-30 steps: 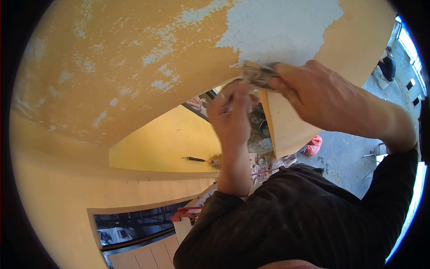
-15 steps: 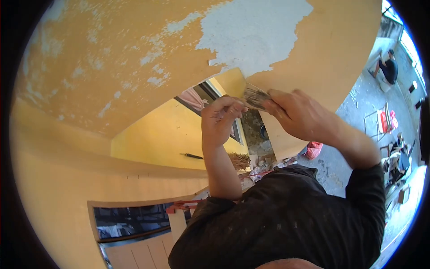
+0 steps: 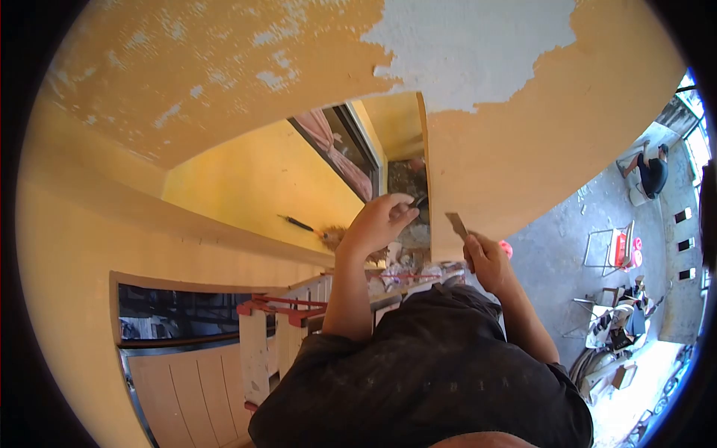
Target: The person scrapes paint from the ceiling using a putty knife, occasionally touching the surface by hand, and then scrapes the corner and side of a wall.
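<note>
My right hand (image 3: 489, 261) grips a scraper (image 3: 455, 222), its flat blade pointing up and to the left, apart from the wall. To its left, my left hand (image 3: 377, 224) is raised with loosely curled fingers and the thumb a little apart; nothing shows between them. Above both hands, the orange-painted surface (image 3: 515, 160) has a large bare whitish patch (image 3: 463, 52) with ragged edges. Smaller pale flecks are scattered over the paint to the left.
A ladder (image 3: 258, 351) with red fittings stands at lower left. A black-handled tool (image 3: 300, 224) lies on the yellow ledge beside brown bristles (image 3: 336, 239). Far right, another person (image 3: 653, 173) sits near a folding chair (image 3: 618, 250). A pink curtain (image 3: 321, 134) hangs at the window.
My right hand has dropped with the scraper, away from the bare patch. My left hand has also come down slightly, and the hands are farther apart. The view has shifted.
</note>
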`<state>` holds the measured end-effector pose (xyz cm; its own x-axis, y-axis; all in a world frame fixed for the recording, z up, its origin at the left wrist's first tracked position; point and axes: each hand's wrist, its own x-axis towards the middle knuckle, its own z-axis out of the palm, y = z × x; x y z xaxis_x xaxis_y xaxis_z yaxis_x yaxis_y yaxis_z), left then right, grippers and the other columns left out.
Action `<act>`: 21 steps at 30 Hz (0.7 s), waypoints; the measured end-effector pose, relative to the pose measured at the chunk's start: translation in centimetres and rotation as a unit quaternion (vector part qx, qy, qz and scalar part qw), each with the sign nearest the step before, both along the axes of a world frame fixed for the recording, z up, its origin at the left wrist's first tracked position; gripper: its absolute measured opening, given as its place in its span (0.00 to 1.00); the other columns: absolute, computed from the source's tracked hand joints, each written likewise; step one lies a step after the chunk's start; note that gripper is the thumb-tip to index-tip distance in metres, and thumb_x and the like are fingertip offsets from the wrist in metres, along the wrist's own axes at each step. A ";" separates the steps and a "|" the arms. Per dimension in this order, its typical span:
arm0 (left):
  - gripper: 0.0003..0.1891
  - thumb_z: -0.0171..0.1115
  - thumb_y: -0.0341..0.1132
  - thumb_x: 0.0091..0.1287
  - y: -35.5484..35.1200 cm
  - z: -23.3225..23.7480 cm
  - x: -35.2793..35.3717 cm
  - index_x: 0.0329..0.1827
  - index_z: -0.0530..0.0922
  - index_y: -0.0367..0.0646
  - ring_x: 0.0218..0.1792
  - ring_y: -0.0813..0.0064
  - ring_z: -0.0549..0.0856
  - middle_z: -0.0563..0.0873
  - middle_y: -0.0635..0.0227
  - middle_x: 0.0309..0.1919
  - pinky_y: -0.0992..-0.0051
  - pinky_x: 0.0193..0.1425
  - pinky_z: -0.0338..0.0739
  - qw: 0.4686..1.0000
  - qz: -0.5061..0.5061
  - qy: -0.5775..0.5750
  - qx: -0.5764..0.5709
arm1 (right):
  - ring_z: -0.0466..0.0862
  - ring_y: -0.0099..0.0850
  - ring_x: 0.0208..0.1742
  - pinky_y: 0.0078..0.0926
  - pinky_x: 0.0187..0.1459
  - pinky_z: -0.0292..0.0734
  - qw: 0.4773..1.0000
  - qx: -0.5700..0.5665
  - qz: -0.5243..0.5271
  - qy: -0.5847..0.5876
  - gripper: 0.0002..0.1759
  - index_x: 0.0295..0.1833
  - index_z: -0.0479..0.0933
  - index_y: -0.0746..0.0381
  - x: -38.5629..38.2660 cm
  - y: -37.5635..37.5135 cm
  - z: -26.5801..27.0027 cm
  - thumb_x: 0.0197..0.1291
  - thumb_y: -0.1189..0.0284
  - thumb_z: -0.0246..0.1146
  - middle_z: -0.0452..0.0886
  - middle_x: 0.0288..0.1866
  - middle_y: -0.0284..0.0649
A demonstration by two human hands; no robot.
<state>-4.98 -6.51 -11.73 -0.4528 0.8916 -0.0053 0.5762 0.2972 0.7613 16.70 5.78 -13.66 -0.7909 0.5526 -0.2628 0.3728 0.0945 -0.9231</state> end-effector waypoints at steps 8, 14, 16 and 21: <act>0.17 0.55 0.39 0.71 1.1 5.0 4.9 0.53 0.76 0.33 0.35 0.78 0.81 0.81 0.67 0.33 0.77 0.45 0.77 0.915 -0.006 -0.345 0.210 | 0.77 0.27 0.25 0.22 0.28 0.73 0.915 0.323 -0.104 0.217 0.26 0.56 0.77 0.60 -1.5 0.0 6.3 0.48 0.74 0.71 0.79 0.30 0.41; 0.13 0.58 0.39 0.69 3.0 7.8 5.4 0.39 0.79 0.35 0.23 0.82 0.78 0.76 0.71 0.21 0.79 0.34 0.75 0.867 0.099 -0.310 0.378 | 0.80 0.28 0.26 0.25 0.29 0.74 0.871 0.427 -0.016 0.241 0.28 0.56 0.76 0.62 -4.4 1.1 12.4 0.46 0.77 0.72 0.80 0.34 0.43; 0.13 0.58 0.38 0.69 3.1 8.7 5.0 0.37 0.79 0.35 0.23 0.81 0.78 0.76 0.71 0.21 0.78 0.35 0.75 0.840 0.091 -0.356 0.400 | 0.81 0.28 0.28 0.24 0.30 0.75 0.918 0.331 0.021 0.215 0.27 0.57 0.75 0.64 -2.9 1.5 14.0 0.48 0.77 0.71 0.80 0.35 0.44; 0.11 0.51 0.35 0.72 3.1 9.5 4.5 0.40 0.77 0.36 0.23 0.76 0.80 0.77 0.71 0.21 0.71 0.37 0.79 0.751 0.003 -0.501 0.430 | 0.83 0.37 0.41 0.28 0.38 0.81 0.939 0.058 0.009 0.338 0.32 0.62 0.69 0.67 0.1 3.2 12.4 0.56 0.62 0.67 0.78 0.44 0.48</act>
<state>-0.46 -3.42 -2.18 -0.6092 0.7590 0.2296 -0.4144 -0.5516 0.7239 16.80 9.02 -1.31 -0.7649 0.5310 0.3648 -0.2979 0.2105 -0.9311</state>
